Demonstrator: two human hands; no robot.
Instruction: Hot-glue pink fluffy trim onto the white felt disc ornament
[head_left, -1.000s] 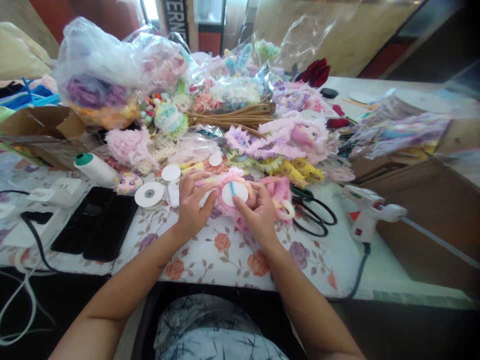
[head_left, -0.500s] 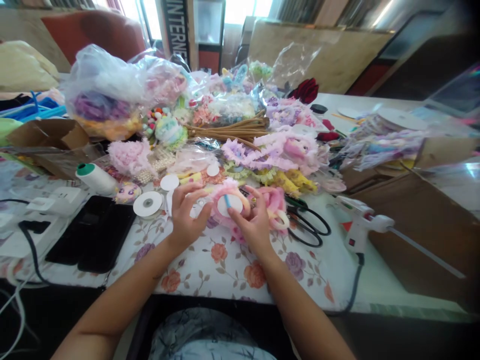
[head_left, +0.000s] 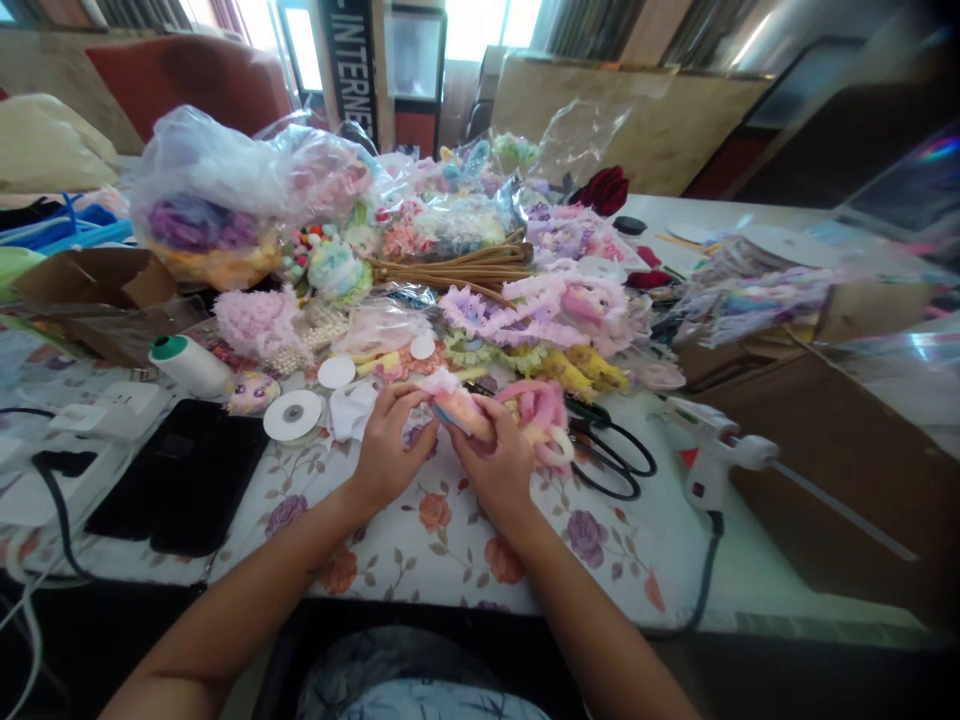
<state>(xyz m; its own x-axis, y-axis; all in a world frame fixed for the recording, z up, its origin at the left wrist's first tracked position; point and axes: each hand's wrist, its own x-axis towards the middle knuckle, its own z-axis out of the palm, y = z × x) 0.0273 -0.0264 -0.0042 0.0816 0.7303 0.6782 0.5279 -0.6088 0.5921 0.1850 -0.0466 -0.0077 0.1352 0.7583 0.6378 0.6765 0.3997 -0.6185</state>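
Note:
A fluffy pink-and-peach craft piece (head_left: 463,408) is held between my two hands above the flowered tablecloth. My left hand (head_left: 394,440) pinches its left edge with thumb and fingers. On the other side, my right hand (head_left: 495,455) grips it with the fingers behind and the thumb in front. The piece is tilted, so its white round backing is mostly hidden; a blue strip shows along the lower left. Right of my right hand lies a bundle of pink fuzzy strips (head_left: 536,410). White fabric (head_left: 352,410) lies by my left fingers.
Black-handled scissors (head_left: 615,455) and a glue gun (head_left: 712,450) lie to the right, near a cardboard box (head_left: 817,470). Leftward are a ribbon spool (head_left: 292,416), thread cone (head_left: 187,365) and dark phones (head_left: 180,475). Bagged trims and brown stems (head_left: 457,265) are heaped behind.
The craft piece has been tipped, so its white disc no longer faces me. My left hand has moved right from beside it and now holds its edge.

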